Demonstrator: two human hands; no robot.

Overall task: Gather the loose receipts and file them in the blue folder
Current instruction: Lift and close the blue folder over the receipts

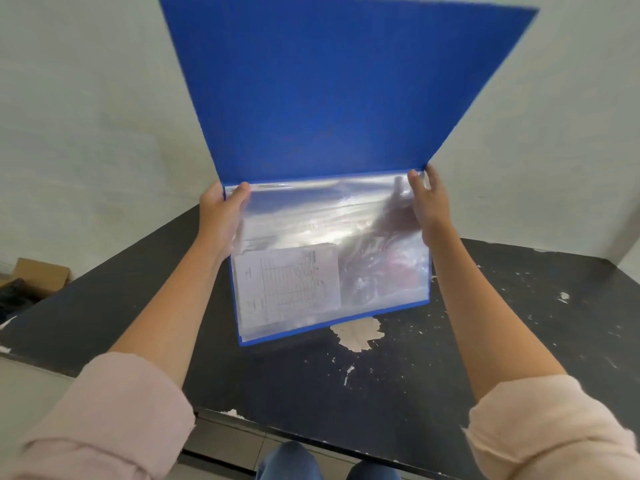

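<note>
2 sleeves (114, 420) (554, 427), L+R hands (221, 216) (427, 206) — grip 1 folder (329, 91).

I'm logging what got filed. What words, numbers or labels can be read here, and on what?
Receipts in the clear sleeve of the blue folder: a printed heading and table rows, too small and blurred to read.
Inside of the folder's cover: no text.
Nothing else in view shows writing.

The folder (329, 91) is solid bright blue, its inner pockets (311, 216) clear and glossy. The receipts (287, 285) inside the folder are white with grey printed grids. Below the folder, the surface (519, 323) is black, flecked with beige chips. Sleeves (114, 410) pale pink, jeans (287, 462) blue.
</note>
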